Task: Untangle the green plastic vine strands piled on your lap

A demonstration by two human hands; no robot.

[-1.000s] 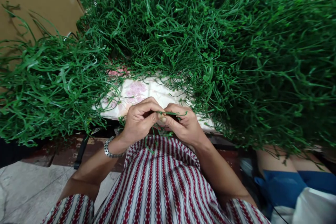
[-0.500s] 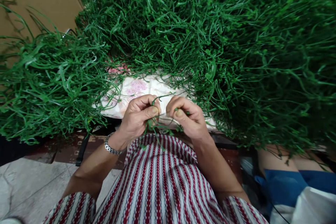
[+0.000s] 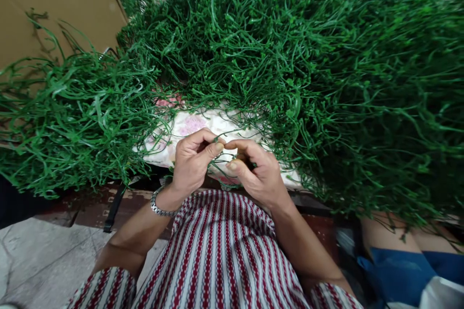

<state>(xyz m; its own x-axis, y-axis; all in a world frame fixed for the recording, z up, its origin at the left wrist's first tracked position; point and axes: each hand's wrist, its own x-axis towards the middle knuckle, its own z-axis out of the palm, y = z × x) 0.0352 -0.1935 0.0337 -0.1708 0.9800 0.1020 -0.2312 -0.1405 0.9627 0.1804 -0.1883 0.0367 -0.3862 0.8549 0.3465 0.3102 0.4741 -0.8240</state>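
Observation:
My left hand (image 3: 192, 161) and my right hand (image 3: 255, 171) meet fingertip to fingertip over a floral cloth (image 3: 188, 128), just above my striped lap. Both hands have their fingers curled and pinched. A thin green plastic strand (image 3: 232, 184) hangs below my fingers and seems to run into the pinch. A silver bracelet (image 3: 159, 207) is on my left wrist. A big heap of green plastic strands (image 3: 290, 67) surrounds the cloth on three sides.
A brown cardboard panel (image 3: 54, 5) stands at the back left. Another person's bare leg and blue clothing (image 3: 402, 256) are at the lower right. Pale stone floor (image 3: 39, 260) shows at the lower left, with a dark low board (image 3: 108, 203) under the cloth.
The green piece that stuck out between my hands no longer shows above them. My fingertips have come together again and both hands sit slightly lower and to the right.

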